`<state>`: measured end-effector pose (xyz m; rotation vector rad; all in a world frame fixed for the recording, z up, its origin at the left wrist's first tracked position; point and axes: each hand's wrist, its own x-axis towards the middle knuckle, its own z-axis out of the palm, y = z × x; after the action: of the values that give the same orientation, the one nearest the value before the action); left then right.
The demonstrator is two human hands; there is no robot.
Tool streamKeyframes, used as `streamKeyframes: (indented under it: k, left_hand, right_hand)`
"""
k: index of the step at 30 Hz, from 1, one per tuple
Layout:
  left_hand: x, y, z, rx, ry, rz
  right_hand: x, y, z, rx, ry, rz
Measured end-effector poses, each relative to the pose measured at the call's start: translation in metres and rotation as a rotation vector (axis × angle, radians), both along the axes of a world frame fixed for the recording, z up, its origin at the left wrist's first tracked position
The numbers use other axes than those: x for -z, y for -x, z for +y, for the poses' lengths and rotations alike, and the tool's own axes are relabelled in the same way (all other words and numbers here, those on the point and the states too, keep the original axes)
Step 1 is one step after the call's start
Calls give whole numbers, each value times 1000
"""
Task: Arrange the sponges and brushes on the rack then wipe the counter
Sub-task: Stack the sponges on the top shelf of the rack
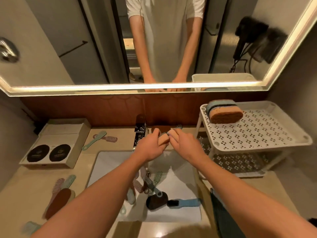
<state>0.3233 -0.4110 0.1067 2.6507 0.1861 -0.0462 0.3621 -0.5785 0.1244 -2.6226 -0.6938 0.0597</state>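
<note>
Over the sink's [109, 162] far edge, an orange sponge [163, 140] is gripped by left hand [149, 146] and right hand [186, 145]; it is best laid flat on the rack [257, 147] beside the stacked sponges [224, 111].

The counter [22, 191] carries an open box [56, 143] at its back left corner, two brushes [101, 139] beside it, a brown sponge [59, 202] front left, and a white rack [257, 134] along the right edge.

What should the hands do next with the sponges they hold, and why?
Probably carry them to the right, onto the rack's top shelf. The left hand grips an orange sponge and the right hand seems to grip a second sponge near the faucet, while only one shelved sponge lies there, at its back left corner.
</note>
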Motion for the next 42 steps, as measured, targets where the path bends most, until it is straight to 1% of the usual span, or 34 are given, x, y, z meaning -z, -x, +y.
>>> streamKeyframes:
  k: [3,5,7,9,11,14,17,19,23,27,35,39,42]
  left_hand:
    - [-27,0,2,-2,91,1]
    - [-43,-1,1,27,136,-18]
    - [-58,-3,-3,56,154,-57]
    - [-73,-10,-7,100,137,-97]
    - [-84,-19,-14,138,141,-136]
    - [-95,-30,-30,171,148,-232]
    - [-105,-37,-46,191,177,-322]
    - [-115,-42,-55,210,163,-350]
    - [-124,-49,-75,246,85,-358]
    - [-119,-54,-100,281,18,-374]
    - [-112,-76,-153,395,-25,-392]
    - [-103,-86,-176,398,-4,-401]
    - [-98,-94,-186,424,-73,-410]
  right_hand:
    - [-31,3,-4,67,-86,114]
    - [-51,4,-10,77,-121,145]
    - [-71,8,-18,29,-106,125]
    - [-91,10,-29,-33,-47,53]
    - [-101,6,-43,-13,-53,2]
    - [-104,-4,-65,110,-207,30]
    - [-109,-12,-87,179,-388,72]
    - [-112,-17,-101,199,-423,53]
    - [-112,-20,-126,214,-362,-18]
    - [-108,-23,-151,260,-305,-87]
    - [-102,-30,-210,370,-157,-173]
    - [-96,-31,-231,386,-109,-158]
    - [-90,-34,-236,350,-99,-147]
